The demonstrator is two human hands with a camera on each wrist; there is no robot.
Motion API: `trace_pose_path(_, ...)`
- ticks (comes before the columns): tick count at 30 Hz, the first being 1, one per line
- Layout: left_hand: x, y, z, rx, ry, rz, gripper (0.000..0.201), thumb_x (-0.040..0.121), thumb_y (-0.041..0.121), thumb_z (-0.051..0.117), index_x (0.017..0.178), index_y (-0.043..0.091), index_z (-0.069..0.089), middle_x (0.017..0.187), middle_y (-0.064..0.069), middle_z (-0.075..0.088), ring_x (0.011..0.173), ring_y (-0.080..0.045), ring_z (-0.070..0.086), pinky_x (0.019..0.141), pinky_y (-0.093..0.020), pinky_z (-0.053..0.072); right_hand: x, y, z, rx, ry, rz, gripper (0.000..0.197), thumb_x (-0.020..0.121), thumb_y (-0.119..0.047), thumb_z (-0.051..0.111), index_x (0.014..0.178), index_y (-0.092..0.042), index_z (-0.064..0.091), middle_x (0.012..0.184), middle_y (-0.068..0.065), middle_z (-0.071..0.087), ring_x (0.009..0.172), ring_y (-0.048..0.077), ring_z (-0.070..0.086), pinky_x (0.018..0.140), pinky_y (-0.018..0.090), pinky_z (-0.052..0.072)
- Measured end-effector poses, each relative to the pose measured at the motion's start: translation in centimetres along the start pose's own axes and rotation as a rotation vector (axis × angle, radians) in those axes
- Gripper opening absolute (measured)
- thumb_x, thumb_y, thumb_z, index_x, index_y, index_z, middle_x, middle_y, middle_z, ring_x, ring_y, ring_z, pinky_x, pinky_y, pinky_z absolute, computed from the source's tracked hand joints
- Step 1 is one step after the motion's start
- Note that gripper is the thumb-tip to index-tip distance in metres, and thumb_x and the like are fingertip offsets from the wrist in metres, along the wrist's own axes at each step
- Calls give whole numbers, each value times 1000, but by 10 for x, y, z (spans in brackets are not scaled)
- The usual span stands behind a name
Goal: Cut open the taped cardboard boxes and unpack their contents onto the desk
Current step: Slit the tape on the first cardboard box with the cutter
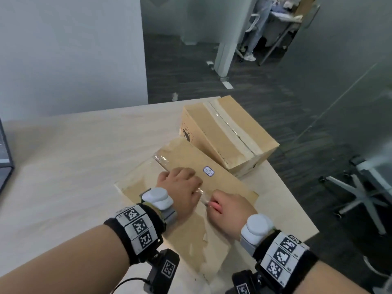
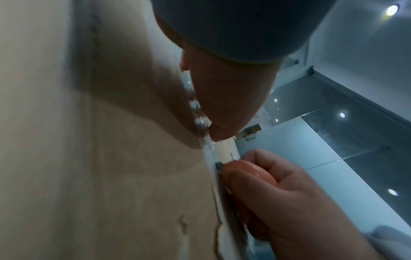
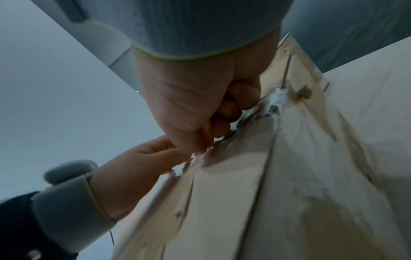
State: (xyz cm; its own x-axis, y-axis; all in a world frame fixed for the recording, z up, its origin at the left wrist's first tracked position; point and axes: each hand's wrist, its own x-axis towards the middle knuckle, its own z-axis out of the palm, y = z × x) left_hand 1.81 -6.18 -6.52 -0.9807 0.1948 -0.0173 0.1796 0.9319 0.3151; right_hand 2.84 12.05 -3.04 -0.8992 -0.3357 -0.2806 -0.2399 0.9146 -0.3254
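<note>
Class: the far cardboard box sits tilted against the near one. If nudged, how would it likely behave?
The far box leans on the near box, so a nudge may drop it flat. Its flat sides probably slide, not roll. Taped shut, it likely stays stiff; weight unknowable.

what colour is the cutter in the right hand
Salmon pink cutter, gripped in the right hand; clearest in the left wrist view.

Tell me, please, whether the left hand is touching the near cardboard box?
Touching. The head view shows the left hand lying on top of the near cardboard box, beside its taped seam; the left wrist view shows no gap beneath the palm.
</note>
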Motion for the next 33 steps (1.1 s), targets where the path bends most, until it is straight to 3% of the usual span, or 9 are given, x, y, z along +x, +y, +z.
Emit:
trace_pose_path(4, -4, 1, 8, 13, 76, -30, 33, 88, 48, 44, 118, 43, 58, 139, 17, 53, 134, -14, 46, 107, -43, 34, -24, 19, -1, 23, 17, -14, 16, 97, -32, 48, 93, -18, 53, 86, 5, 67, 81, 31, 58, 65, 37, 37)
trace_pose_path(8, -5, 12, 6, 9, 42, -76, 31, 92, 42, 51, 122, 42, 58, 144, 16, 50, 139, -16, 41, 113, -44, 29, -49, 39, -5, 49, 1, -21, 14, 97, -31, 48, 88, -20, 49, 87, 2, 67, 81, 30, 58, 71, 39, 45)
trace_pose_path(12, -6, 37, 2, 17, 61, -121, 28, 97, 35, 45, 121, 40, 58, 142, 17, 49, 138, -16, 39, 107, -39, 30, -70, 60, -2, 79, 45, -43, 16, 96, -29, 49, 84, -20, 45, 79, 3, 63, 75, 31, 57, 69, 42, 45)
trace_pose_path(15, -9, 58, -3, 10, -58, -58, 35, 92, 26, 49, 122, 42, 60, 136, 18, 50, 133, -16, 41, 102, -34, 33, -81, 74, 0, 115, 30, -30, 15, 95, -31, 49, 92, -17, 53, 78, 1, 63, 75, 28, 58, 68, 39, 46)
trace_pose_path(19, -30, 82, -8, 34, -242, 148, 43, 79, 54, 47, 118, 44, 63, 129, 16, 54, 126, -18, 50, 101, -38, 42, -99, 94, 10, 367, 33, 59, 21, 96, -32, 57, 80, -21, 50, 72, 1, 62, 69, 22, 58, 64, 34, 46)
trace_pose_path(22, -46, 91, -6, 195, -372, 213, 79, 62, 82, 41, 133, 48, 47, 146, 19, 40, 137, -12, 39, 109, -38, 35, -112, 114, 18, 576, 46, 121, 27, 94, -37, 62, 81, -15, 55, 76, 5, 66, 71, 23, 60, 61, 31, 43)
trace_pose_path(26, -52, 92, -4, 267, -414, 172, 91, 68, 81, 58, 148, 50, 29, 162, 23, 22, 149, -9, 25, 115, -39, 26, -120, 124, 30, 702, 59, 116, 27, 93, -42, 61, 83, -18, 60, 78, 1, 70, 66, 10, 65, 68, 35, 54)
trace_pose_path(29, -60, 108, 1, 320, -444, 150, 97, 70, 81, 58, 153, 50, 19, 165, 26, 14, 152, -8, 16, 116, -43, 24, -131, 131, 35, 790, 69, 112, 25, 93, -43, 62, 83, -20, 63, 82, 3, 70, 72, 18, 67, 64, 34, 54)
trace_pose_path(33, -61, 120, -1, 297, -430, 125, 83, 72, 72, 63, 146, 51, 33, 160, 27, 27, 147, -10, 26, 112, -44, 28, -136, 126, 36, 973, 75, 137, 24, 99, -35, 57, 84, -18, 61, 73, 3, 68, 59, 13, 57, 58, 27, 46)
